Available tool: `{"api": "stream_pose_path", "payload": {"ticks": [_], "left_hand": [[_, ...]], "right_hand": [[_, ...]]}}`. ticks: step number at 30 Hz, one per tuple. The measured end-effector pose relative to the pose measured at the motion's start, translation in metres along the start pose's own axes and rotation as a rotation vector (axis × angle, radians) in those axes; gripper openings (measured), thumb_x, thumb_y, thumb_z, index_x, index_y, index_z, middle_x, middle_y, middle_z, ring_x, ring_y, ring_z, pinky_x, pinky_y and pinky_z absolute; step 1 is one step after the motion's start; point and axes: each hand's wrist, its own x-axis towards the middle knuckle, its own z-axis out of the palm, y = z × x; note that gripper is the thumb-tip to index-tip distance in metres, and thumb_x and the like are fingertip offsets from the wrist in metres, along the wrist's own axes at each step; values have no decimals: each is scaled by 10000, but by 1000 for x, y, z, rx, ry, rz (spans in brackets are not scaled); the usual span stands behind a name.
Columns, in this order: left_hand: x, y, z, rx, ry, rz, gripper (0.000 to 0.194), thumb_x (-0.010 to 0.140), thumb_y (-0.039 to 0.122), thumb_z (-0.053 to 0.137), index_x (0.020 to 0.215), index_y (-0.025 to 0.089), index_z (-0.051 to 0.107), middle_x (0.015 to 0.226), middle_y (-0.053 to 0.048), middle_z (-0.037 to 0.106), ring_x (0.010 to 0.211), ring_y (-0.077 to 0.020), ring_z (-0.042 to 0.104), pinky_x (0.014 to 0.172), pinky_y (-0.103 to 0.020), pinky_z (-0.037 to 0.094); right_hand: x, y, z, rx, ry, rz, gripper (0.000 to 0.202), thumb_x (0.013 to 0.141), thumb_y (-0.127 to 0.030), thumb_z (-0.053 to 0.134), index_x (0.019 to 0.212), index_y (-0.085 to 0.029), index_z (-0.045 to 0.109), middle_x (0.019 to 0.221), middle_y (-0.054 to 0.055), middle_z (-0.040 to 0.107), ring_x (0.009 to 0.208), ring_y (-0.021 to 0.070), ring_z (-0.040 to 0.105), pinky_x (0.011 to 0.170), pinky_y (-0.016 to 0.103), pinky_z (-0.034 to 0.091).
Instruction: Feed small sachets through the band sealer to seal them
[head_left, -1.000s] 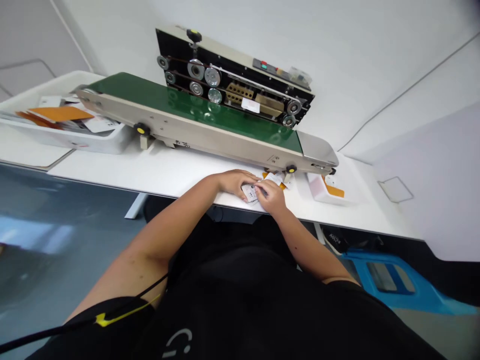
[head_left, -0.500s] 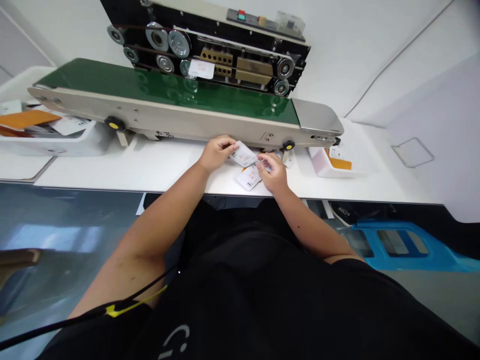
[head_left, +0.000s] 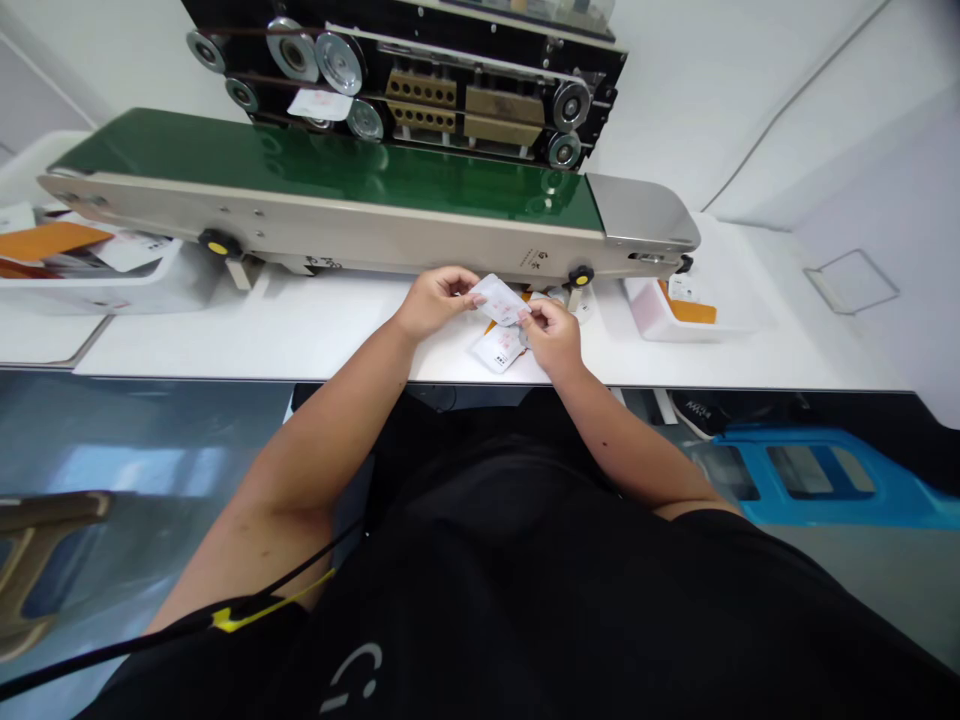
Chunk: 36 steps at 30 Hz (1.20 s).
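A small white printed packet (head_left: pixel 501 300) is held up just above the table, tilted. My left hand (head_left: pixel 441 303) pinches its left edge between thumb and fingers. On its right edge my right hand (head_left: pixel 551 335) is closed too, with the fingertips at the corner. Below it on the tabletop lies another white packet (head_left: pixel 497 349) with red and black print. Partly hidden behind my right hand are more packets and an orange piece. A further white packet (head_left: pixel 320 104) sits in the rollers of the band sealer (head_left: pixel 427 100), above the green conveyor belt (head_left: pixel 315 165).
At the left stands a white bin (head_left: pixel 191 280) full of white and orange packets. A smaller white tray (head_left: pixel 660 322) with similar packets is on the right. The conveyor's beige side (head_left: pixel 390 230) runs behind my hands. A blue stool (head_left: pixel 840 480) stands below at the right.
The packet in the sealer has travelled left along the rollers. Both hands still hold their packet, now raised slightly and turned. The camera view has shifted a little.
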Motion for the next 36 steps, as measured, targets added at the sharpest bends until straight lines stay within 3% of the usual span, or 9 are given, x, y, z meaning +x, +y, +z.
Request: {"api": "stream_pose_path", "payload": {"ticks": [9,16,19,22,25,29,36], "left_hand": [[1,-4,-2,16,15,-31,445,686,506,924,822,142,706,804,-46,702,720,-136,627,667,-282,508],[-2,5,-2,36,-16,6,491,812,624,809,867,144,720,802,-72,721,712,-144,651,669,-280,521],[-3,7,-2,42,-14,37,501,826,633,793,913,144,727,848,-80,732,738,-144,650,683,-274,522],[-2,9,-2,76,-14,81,522,759,594,862,1013,154,742,985,-92,747,838,-155,661,737,-271,529],[-1,8,-3,112,-10,114,486,719,557,899,955,157,754,1001,-89,737,848,-153,652,759,-277,524],[-1,5,-3,73,14,135,428,767,562,857,820,158,727,907,-73,717,808,-156,652,746,-296,523],[0,4,-4,70,13,90,405,785,541,831,866,157,727,872,-62,721,777,-147,652,741,-289,526]], "right_hand": [[0,7,3,230,38,142,273,949,-509,642,933,-240,686,875,10,710,807,176,678,802,336,569],[0,2,1,241,39,200,284,952,-527,633,932,-247,673,863,2,702,796,166,677,769,312,563],[0,2,0,144,46,126,241,963,-478,623,925,-246,676,873,12,694,808,181,659,793,338,551],[0,-1,-2,-17,53,-39,198,958,-421,624,889,-245,684,881,35,696,885,227,641,865,393,532],[-1,-4,-2,-122,34,-162,208,981,-397,582,862,-258,679,873,47,702,941,257,616,904,424,513],[-2,-5,-2,-192,5,-212,230,1005,-393,533,868,-279,680,852,46,695,940,269,590,913,436,507],[-2,-5,2,-258,-55,-246,233,998,-348,509,854,-266,673,831,52,694,890,261,582,880,418,502]]}}
